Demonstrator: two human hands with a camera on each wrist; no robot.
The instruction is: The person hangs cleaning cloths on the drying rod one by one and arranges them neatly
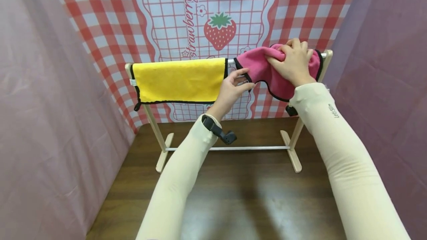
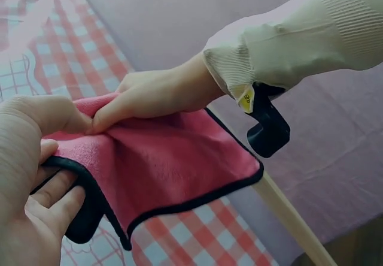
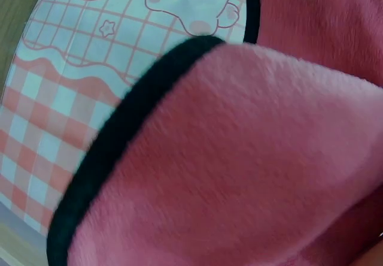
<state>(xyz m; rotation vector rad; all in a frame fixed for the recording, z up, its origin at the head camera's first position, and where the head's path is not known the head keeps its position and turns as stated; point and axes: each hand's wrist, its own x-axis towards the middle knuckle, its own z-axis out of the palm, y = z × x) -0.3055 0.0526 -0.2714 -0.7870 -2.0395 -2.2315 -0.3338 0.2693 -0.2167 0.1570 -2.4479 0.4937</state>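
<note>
A pink towel (image 1: 257, 64) with black edging hangs bunched and wavy over the right part of the rack's top bar (image 1: 231, 61). My right hand (image 1: 295, 62) grips a gathered fold of it on top, thumb in front. At the towel's left edge my left hand (image 1: 233, 88) pinches the cloth; in the left wrist view, some of its fingers (image 2: 66, 209) lie behind the black edging. Pink cloth (image 3: 227, 152) fills most of the right wrist view and hides nearly all of that hand. Over the left part of the bar a yellow towel (image 1: 180, 80) hangs flat.
The wooden rack has two legs with feet (image 1: 291, 155) on a brown table (image 1: 213, 188), joined by a low white bar (image 1: 250, 148). Behind hangs a red-checked strawberry cloth (image 1: 220, 30). Pink curtains (image 1: 40, 103) close both sides.
</note>
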